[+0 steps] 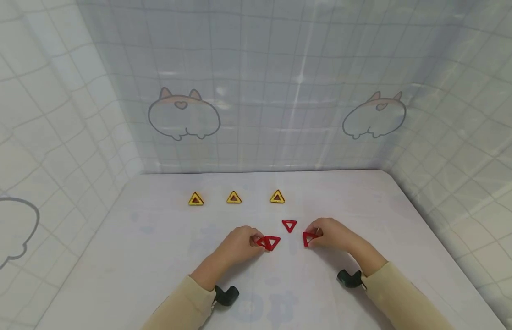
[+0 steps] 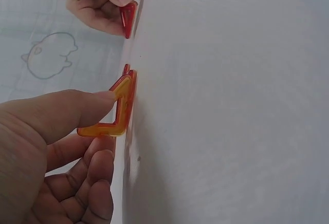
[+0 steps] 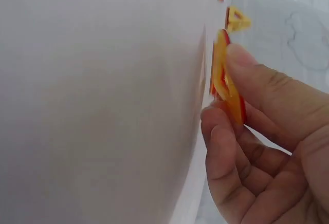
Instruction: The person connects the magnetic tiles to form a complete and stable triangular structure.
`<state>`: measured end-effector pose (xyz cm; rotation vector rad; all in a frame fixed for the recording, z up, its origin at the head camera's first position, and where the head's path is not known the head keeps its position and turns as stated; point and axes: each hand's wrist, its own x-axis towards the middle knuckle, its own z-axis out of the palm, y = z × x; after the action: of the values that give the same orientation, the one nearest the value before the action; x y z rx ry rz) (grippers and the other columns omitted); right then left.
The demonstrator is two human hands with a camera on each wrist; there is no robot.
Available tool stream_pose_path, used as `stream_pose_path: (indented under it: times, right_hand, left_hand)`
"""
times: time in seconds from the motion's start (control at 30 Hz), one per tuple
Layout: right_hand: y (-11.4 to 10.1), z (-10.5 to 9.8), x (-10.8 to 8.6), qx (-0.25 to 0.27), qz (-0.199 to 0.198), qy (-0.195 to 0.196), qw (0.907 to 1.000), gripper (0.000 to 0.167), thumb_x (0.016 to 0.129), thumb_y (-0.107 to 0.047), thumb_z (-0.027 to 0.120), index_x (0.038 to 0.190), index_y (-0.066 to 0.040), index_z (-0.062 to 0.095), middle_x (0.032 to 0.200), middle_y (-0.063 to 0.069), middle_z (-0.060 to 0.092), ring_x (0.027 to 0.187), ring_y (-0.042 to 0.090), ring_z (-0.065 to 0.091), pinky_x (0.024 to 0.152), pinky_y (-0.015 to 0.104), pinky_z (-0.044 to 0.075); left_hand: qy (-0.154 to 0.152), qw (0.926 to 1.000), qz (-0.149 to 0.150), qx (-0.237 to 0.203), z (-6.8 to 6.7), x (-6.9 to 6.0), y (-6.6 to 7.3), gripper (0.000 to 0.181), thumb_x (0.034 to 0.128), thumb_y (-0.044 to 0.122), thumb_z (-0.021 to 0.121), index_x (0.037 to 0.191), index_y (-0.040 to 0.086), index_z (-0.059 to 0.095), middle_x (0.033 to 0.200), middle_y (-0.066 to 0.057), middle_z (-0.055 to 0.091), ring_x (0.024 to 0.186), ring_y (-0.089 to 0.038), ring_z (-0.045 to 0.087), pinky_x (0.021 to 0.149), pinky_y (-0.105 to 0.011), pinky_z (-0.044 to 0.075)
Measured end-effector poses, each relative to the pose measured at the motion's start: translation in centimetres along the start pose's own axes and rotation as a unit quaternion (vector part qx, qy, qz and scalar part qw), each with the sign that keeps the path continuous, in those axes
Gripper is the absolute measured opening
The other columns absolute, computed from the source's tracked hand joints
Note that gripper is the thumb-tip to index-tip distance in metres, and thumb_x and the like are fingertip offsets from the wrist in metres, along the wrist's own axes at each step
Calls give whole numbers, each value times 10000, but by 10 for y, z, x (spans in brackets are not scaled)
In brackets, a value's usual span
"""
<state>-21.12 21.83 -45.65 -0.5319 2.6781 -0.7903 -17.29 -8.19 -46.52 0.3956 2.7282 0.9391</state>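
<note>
My left hand pinches a red triangle tile between thumb and fingers; its orange-yellow side shows in the left wrist view. That tile touches or overlaps a second red triangle at the table. To the right, my right hand holds another red triangle tile by thumb and fingertips, tilted up in the right wrist view, where its yellow edge shows. One more red triangle lies on the table between the hands, slightly farther away, point toward me.
Three yellow triangle pieces, left, middle and right, stand in a row toward the back of the white table. A grid-patterned curtain hangs behind and along both sides. Dark wrist-camera mounts sit below the wrists.
</note>
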Motion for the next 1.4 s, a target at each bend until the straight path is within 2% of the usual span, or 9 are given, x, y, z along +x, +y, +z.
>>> stream_pose_path:
  times: [0.13,0.3,0.57,0.73,1.03,1.4]
  right_hand:
    - [-15,11,-1,76,87,42,9999,304,781,-199,871,1049,-145,738,901,-60,643,847,138,583,741,289,529]
    - [-35,25,0,51,88,228,9997,286,780,-218,872,1015,-134,731,863,-67,636,815,131,575,733,289,523]
    - [-54,37,5,-14,177,444,9989,366,791,-211,862,1107,-88,723,892,-30,641,837,157,561,755,317,540]
    - [-60,39,9,-42,35,321,9995,381,806,-218,849,1139,-85,719,835,-38,603,802,160,537,713,312,505]
    - [-64,40,10,-14,-113,228,9997,256,811,-214,842,996,-87,720,731,-52,590,716,150,536,654,316,476]
    - [-67,43,12,-5,99,138,9999,360,795,-229,852,1069,-62,689,700,-30,574,664,152,534,593,287,472]
  left_hand:
    - [6,10000,19,31,0,0,0,252,845,235,816,1062,132,739,822,75,590,791,-135,546,710,-283,494]
    - [31,9999,-52,91,1,-1,2,259,841,254,821,1055,135,738,806,80,585,779,-134,543,700,-285,491]
    - [131,9998,48,116,-1,-1,6,241,836,231,824,1029,112,742,780,79,590,746,-134,546,685,-281,491]
    - [128,9998,64,103,-2,-1,8,225,843,228,817,1014,104,741,771,80,590,731,-128,546,678,-275,491]
    - [176,9998,33,76,0,-1,9,222,839,227,817,1007,102,745,756,81,593,726,-131,546,666,-274,490]
    - [285,9994,179,107,1,-1,15,176,835,197,814,955,89,744,724,74,587,685,-122,535,638,-269,473]
